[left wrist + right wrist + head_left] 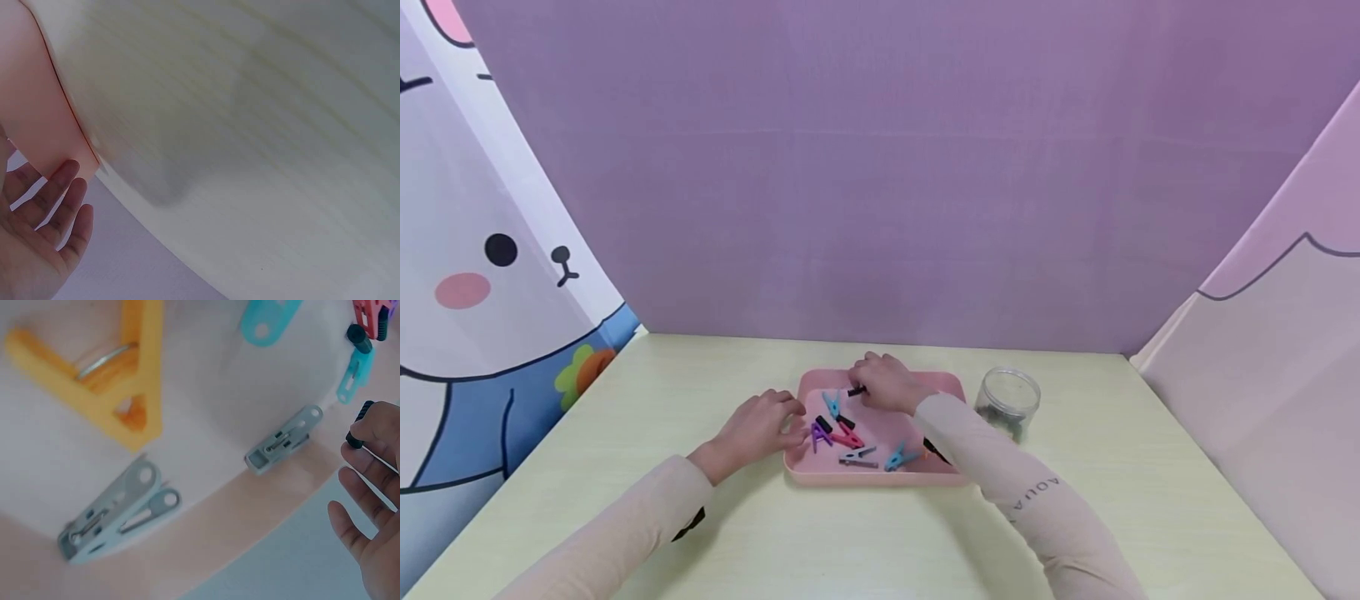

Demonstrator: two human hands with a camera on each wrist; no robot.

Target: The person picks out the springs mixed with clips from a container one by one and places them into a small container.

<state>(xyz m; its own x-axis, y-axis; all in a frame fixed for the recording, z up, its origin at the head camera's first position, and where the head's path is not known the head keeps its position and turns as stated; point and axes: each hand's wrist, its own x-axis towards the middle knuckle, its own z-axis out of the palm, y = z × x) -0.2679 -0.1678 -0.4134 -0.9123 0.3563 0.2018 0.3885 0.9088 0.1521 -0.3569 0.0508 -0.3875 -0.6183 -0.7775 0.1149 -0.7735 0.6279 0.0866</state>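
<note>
A shallow pink tray [880, 480] holds clothespins and small black pieces. My left hand [760, 427] rests at the tray's left edge, its fingers loosely bent beside the wall in the left wrist view. Over the far part of the tray, my right hand [887, 383] pinches a short black ridged piece [359, 426] between thumb and fingers. Nearest to that hand is a light blue clothespin [831, 404]. Purple [818, 438] and red clothespins [848, 437] lie near my left fingers, with black cylinders [823, 424] beside them.
A clear round jar [1009, 392] with dark contents stands right of the tray, close to my right sleeve. Grey [857, 457] and blue clothespins [898, 457] lie along the tray's front. A yellow clothespin [149, 369] shows large in the right wrist view.
</note>
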